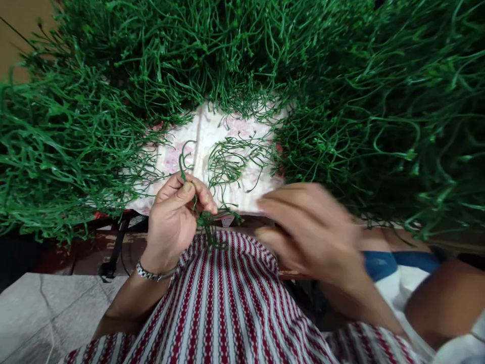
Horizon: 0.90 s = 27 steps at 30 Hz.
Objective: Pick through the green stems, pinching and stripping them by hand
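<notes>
My left hand (pixel 174 212) is closed, thumb against fingers, on a few thin green plastic-looking stems (pixel 182 159). One stem curves up above the thumb, and others hang below the fingers over my striped lap. To the right, my right hand (pixel 310 227) is smeared by motion, so I cannot make out whether anything is in its fingers. Between and beyond the hands, a small loose bunch of green stems (pixel 229 164) with knobby tips lies on a pale cloth (pixel 212 121) with pink patches.
Big heaps of the same green stems surround the cloth: a left heap (pixel 64 151), a back heap (pixel 182 45) and a right heap (pixel 379 116). A brown table edge (pixel 83 247) runs under the cloth. Another person's arm (pixel 450 298) is close by at lower right.
</notes>
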Each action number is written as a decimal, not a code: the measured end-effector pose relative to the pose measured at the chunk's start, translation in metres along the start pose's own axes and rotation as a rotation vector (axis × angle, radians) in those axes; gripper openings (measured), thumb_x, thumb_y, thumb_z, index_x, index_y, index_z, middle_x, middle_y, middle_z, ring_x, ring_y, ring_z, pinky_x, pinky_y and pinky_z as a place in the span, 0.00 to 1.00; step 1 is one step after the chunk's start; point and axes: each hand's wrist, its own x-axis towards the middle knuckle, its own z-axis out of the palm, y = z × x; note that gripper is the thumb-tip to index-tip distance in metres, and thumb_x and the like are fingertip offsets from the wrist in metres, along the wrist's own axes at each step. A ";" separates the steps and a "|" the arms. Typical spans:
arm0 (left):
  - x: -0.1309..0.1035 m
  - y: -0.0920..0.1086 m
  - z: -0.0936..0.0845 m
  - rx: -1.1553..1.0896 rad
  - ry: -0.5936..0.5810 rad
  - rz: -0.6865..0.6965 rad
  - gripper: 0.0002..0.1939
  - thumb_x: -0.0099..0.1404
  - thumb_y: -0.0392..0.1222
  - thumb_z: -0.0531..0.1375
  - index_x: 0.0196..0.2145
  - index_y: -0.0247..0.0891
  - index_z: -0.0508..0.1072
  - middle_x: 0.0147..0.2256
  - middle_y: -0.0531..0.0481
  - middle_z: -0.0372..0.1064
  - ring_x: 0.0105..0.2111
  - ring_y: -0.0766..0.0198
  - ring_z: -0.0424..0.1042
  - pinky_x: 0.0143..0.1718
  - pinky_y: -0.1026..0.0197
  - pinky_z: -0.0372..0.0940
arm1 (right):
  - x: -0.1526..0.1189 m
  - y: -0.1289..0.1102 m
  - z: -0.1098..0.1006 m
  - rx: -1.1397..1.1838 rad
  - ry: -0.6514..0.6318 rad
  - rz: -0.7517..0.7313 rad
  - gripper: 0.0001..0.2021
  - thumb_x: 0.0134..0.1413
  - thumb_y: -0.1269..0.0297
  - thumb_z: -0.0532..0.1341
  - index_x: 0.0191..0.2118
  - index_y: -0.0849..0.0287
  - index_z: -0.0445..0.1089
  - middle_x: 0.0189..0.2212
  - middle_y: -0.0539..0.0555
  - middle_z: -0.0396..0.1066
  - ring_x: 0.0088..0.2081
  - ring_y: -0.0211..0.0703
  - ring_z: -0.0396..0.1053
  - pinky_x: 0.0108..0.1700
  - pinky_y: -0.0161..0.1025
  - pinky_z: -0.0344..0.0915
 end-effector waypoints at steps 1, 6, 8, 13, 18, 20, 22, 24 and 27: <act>-0.002 0.003 0.002 -0.005 -0.009 0.004 0.06 0.60 0.40 0.57 0.27 0.38 0.64 0.22 0.54 0.60 0.22 0.68 0.64 0.25 0.62 0.64 | 0.003 0.001 0.015 -0.094 -0.059 -0.060 0.15 0.53 0.56 0.61 0.44 0.59 0.69 0.41 0.58 0.69 0.43 0.48 0.64 0.46 0.47 0.63; -0.003 0.015 0.008 0.004 -0.025 0.041 0.07 0.62 0.41 0.56 0.27 0.38 0.65 0.23 0.54 0.58 0.23 0.68 0.63 0.28 0.61 0.66 | 0.013 0.010 0.072 -0.428 -0.221 -0.193 0.11 0.61 0.65 0.52 0.36 0.64 0.70 0.29 0.56 0.67 0.33 0.43 0.62 0.37 0.43 0.62; 0.001 0.015 0.005 0.032 -0.005 0.077 0.05 0.61 0.41 0.57 0.29 0.39 0.67 0.26 0.53 0.62 0.27 0.66 0.67 0.34 0.58 0.68 | 0.014 0.013 0.075 -0.324 -0.194 -0.200 0.11 0.61 0.68 0.51 0.34 0.64 0.69 0.28 0.56 0.67 0.31 0.41 0.61 0.36 0.40 0.62; 0.003 0.007 -0.012 0.274 0.007 0.216 0.12 0.60 0.44 0.58 0.40 0.37 0.71 0.39 0.45 0.72 0.41 0.58 0.71 0.47 0.53 0.65 | 0.012 0.019 0.061 0.092 -0.097 -0.072 0.08 0.60 0.66 0.55 0.35 0.63 0.69 0.29 0.54 0.68 0.32 0.38 0.65 0.36 0.36 0.63; -0.016 0.003 -0.026 0.791 -0.124 0.353 0.07 0.61 0.39 0.58 0.37 0.38 0.74 0.34 0.47 0.72 0.37 0.61 0.70 0.39 0.60 0.64 | 0.012 0.018 0.053 0.196 -0.026 -0.031 0.06 0.57 0.67 0.58 0.37 0.62 0.70 0.30 0.53 0.70 0.33 0.38 0.67 0.37 0.36 0.64; -0.022 0.003 -0.027 0.923 -0.281 0.378 0.07 0.60 0.37 0.59 0.38 0.39 0.73 0.35 0.47 0.71 0.37 0.61 0.70 0.38 0.60 0.65 | 0.013 0.016 0.052 0.182 0.008 -0.062 0.06 0.57 0.67 0.58 0.38 0.61 0.70 0.31 0.54 0.71 0.34 0.38 0.68 0.37 0.36 0.64; -0.025 0.001 -0.026 0.985 -0.326 0.456 0.08 0.59 0.34 0.59 0.38 0.39 0.71 0.34 0.47 0.71 0.36 0.61 0.70 0.38 0.59 0.65 | 0.014 0.014 0.052 0.164 0.028 -0.089 0.06 0.57 0.67 0.58 0.39 0.61 0.70 0.31 0.54 0.71 0.34 0.39 0.68 0.37 0.36 0.64; -0.025 -0.001 -0.025 1.026 -0.306 0.524 0.07 0.60 0.32 0.57 0.36 0.38 0.70 0.32 0.48 0.71 0.34 0.63 0.70 0.37 0.61 0.65 | 0.016 0.012 0.052 0.146 0.036 -0.105 0.06 0.57 0.66 0.58 0.38 0.61 0.70 0.30 0.54 0.70 0.33 0.38 0.67 0.37 0.36 0.64; -0.023 -0.004 -0.023 1.068 -0.246 0.594 0.07 0.60 0.29 0.56 0.34 0.38 0.70 0.29 0.49 0.70 0.31 0.66 0.69 0.33 0.64 0.64 | 0.019 0.011 0.051 0.124 0.026 -0.092 0.07 0.56 0.64 0.60 0.38 0.61 0.69 0.30 0.53 0.69 0.33 0.39 0.66 0.37 0.36 0.63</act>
